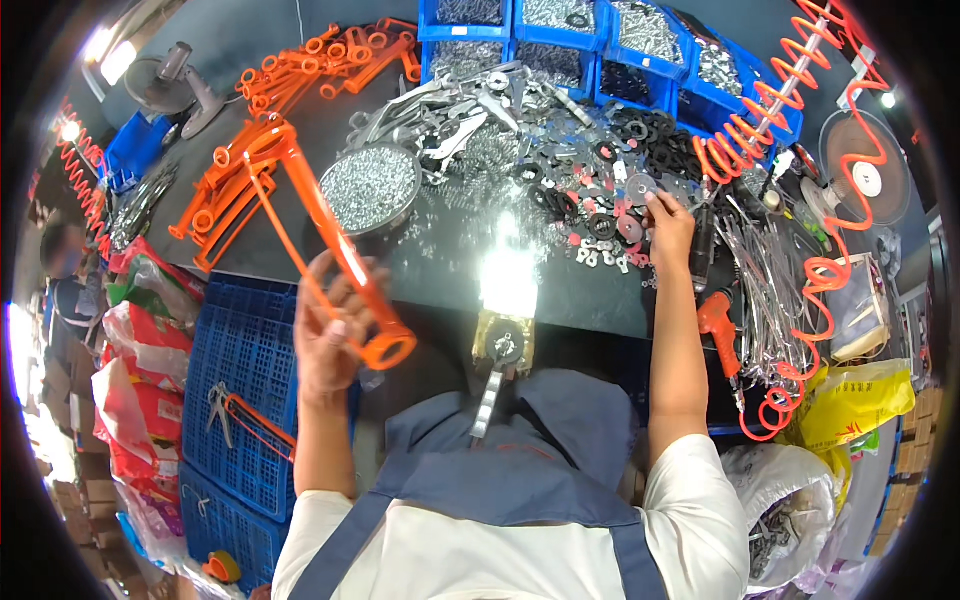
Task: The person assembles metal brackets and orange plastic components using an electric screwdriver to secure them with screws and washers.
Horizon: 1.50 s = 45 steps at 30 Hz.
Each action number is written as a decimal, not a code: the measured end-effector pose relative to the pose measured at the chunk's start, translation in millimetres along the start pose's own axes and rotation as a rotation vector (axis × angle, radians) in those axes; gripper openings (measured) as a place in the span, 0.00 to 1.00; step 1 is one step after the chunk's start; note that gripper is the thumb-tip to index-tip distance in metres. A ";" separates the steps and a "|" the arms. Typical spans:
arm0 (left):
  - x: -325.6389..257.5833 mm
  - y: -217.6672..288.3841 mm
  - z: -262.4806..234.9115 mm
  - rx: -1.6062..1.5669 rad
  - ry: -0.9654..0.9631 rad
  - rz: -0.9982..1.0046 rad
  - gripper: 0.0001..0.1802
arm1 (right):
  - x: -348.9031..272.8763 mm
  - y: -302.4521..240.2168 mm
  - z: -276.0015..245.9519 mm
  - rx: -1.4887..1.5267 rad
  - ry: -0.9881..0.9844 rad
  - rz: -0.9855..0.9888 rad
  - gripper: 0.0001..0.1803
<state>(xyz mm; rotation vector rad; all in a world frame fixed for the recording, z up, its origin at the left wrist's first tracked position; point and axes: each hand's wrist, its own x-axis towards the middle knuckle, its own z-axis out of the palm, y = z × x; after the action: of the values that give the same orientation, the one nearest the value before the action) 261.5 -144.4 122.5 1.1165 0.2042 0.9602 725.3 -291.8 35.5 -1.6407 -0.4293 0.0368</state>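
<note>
My left hand [332, 325] is wrapped round an orange caulking gun frame [335, 235], which it holds up tilted above the front of the table. The frame has a ring at its lower end and two long side bars. Out to the right, my right hand [670, 228] pinches a round, flat metal disc [641, 188] at the edge of a loose pile of washers and discs [600, 200]. Between my arms, at the table's front edge, a small fixture [503, 342] carries a round dark part, with a metal strip below it.
Blue bins [560, 55] of screws and small parts line the back. Orange frames [215, 205] lie on the left, beside a round tray of small metal pieces [372, 188]. At the right are an orange power driver [718, 325], metal rods [765, 290] and a coiled orange hose [825, 270].
</note>
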 end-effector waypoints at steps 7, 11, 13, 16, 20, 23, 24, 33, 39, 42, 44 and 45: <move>4.4 -40.2 45.1 0.058 -0.266 -0.184 0.45 | -151.8 -104.9 5.4 0.507 -0.432 0.232 0.08; 8.1 -70.4 46.6 0.469 -0.338 -0.210 0.39 | -209.6 -107.3 4.7 0.584 -0.491 0.361 0.13; 5.5 -88.7 43.8 0.527 -0.402 -0.183 0.35 | -224.4 -105.7 1.4 0.539 -0.552 0.349 0.13; -3.7 -88.9 44.9 0.675 -0.424 -0.245 0.34 | -235.9 -101.8 -2.0 0.504 -0.582 0.289 0.12; -7.1 -100.4 41.8 0.789 -0.478 -0.229 0.29 | -245.2 -104.6 1.2 0.440 -0.524 0.145 0.09; -8.9 -104.7 41.2 0.843 -0.491 -0.205 0.31 | -247.0 -101.2 8.7 -0.006 -0.454 -0.438 0.08; -10.3 -107.6 39.9 0.836 -0.482 -0.179 0.33 | -243.9 -97.5 14.7 -0.085 -0.446 -0.715 0.09; -12.4 -138.6 16.3 0.844 -0.505 0.294 0.32 | -230.3 -102.9 24.4 -0.439 -0.625 -1.365 0.08; -14.4 -147.5 14.7 0.881 -0.482 0.372 0.31 | -227.6 -109.7 28.2 -0.361 -0.728 -1.351 0.13; -10.4 -147.4 10.8 0.880 -0.599 0.379 0.31 | -224.7 -104.6 31.2 -0.210 -0.740 -1.252 0.14; -12.5 -147.4 11.2 0.840 -0.575 0.388 0.31 | -226.2 -103.0 26.0 -0.271 -0.809 -1.258 0.11; -13.0 -147.0 12.2 0.799 -0.554 0.399 0.31 | -226.1 -102.1 23.3 -0.333 -0.874 -1.263 0.08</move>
<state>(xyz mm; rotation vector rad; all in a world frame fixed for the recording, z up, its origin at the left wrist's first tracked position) 341.5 -177.0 2.2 2.1758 -0.1129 0.8883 483.3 -331.2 79.8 -1.3255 -2.1555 -0.2862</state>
